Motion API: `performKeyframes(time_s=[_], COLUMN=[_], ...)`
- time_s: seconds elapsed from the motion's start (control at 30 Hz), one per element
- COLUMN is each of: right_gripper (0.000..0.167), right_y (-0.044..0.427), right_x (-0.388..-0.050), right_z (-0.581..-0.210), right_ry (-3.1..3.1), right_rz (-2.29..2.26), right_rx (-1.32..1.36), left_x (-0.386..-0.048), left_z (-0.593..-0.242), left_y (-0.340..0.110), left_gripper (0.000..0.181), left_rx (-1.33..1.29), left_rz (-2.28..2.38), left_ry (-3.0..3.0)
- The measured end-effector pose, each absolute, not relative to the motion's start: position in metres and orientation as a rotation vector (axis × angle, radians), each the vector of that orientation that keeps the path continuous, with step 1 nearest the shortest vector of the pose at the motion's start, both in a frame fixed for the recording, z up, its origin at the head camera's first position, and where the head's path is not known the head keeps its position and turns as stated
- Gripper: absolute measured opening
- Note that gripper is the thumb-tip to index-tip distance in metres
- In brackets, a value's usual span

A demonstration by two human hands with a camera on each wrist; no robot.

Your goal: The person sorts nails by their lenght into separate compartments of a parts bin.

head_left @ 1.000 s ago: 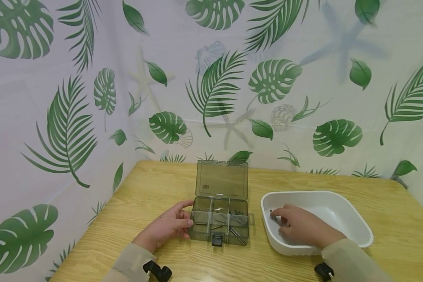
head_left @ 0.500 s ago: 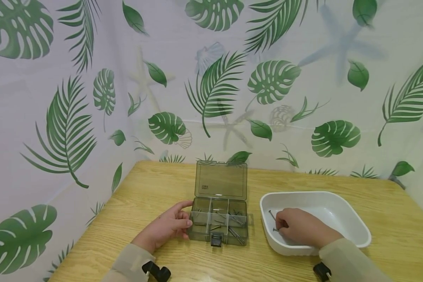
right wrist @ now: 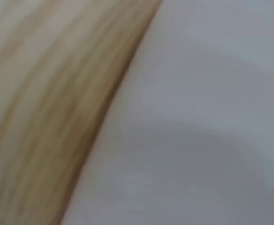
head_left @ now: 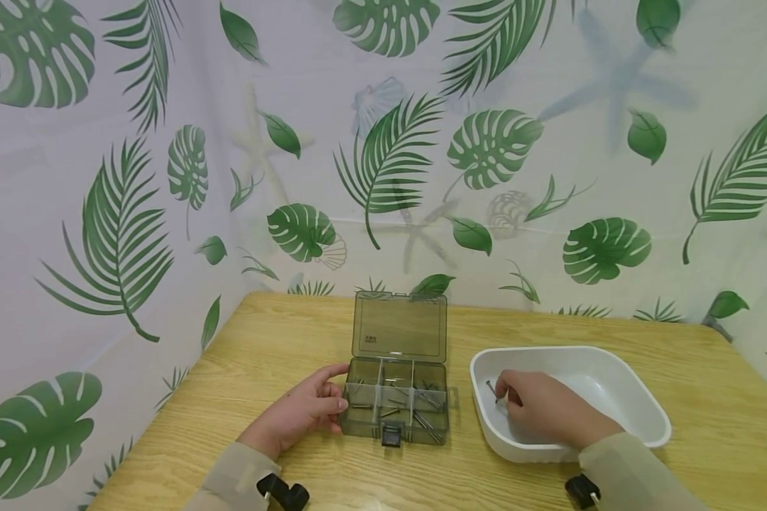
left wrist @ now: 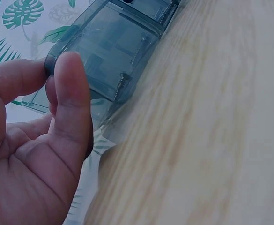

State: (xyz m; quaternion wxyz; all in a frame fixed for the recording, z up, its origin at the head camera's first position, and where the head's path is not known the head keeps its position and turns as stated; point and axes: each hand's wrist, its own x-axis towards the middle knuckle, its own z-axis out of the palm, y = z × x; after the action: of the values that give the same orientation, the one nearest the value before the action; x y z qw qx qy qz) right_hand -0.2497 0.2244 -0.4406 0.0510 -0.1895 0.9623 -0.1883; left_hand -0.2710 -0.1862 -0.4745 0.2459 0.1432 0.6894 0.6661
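Note:
A smoky, see-through compartment box (head_left: 396, 429) stands with its lid (head_left: 399, 325) raised, and screws (head_left: 427, 426) lie in its sections. My left hand (head_left: 300, 411) holds the box's left side, thumb near the front corner and index finger farther back. The left wrist view shows this thumb (left wrist: 71, 98) at the box's edge, with dark screws (left wrist: 122, 86) visible through the plastic. Inside the white basin (head_left: 620, 362), my right hand (head_left: 543, 404) has its fingers curled and pinches a small screw (head_left: 498, 399). Another screw (head_left: 489, 386) lies beside the fingertips. The palm side is hidden.
The wooden table (head_left: 351, 482) bears both containers, with a gap between box and basin. A leaf-printed cloth (head_left: 415, 177) hangs behind and at the left. In the right wrist view only the blurred basin wall (right wrist: 188, 93) and table grain show.
My right hand let the first screw lie on the basin floor, shifted toward the near screw, then moved slightly up and left with it. My left hand and the box stay put.

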Motion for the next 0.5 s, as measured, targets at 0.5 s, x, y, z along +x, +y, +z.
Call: performKeyframes(time_s=[0.5], right_gripper=[0.025], right_y=[0.212], right_x=[-0.246], right_z=[-0.416], right_ry=[3.024], right_rz=[-0.722], right_rx=[-0.745], left_x=[-0.269], left_z=[-0.473], left_y=[-0.186], left_gripper=[0.07], left_rx=[0.379], left_rz=[1.811], left_ry=[1.882])
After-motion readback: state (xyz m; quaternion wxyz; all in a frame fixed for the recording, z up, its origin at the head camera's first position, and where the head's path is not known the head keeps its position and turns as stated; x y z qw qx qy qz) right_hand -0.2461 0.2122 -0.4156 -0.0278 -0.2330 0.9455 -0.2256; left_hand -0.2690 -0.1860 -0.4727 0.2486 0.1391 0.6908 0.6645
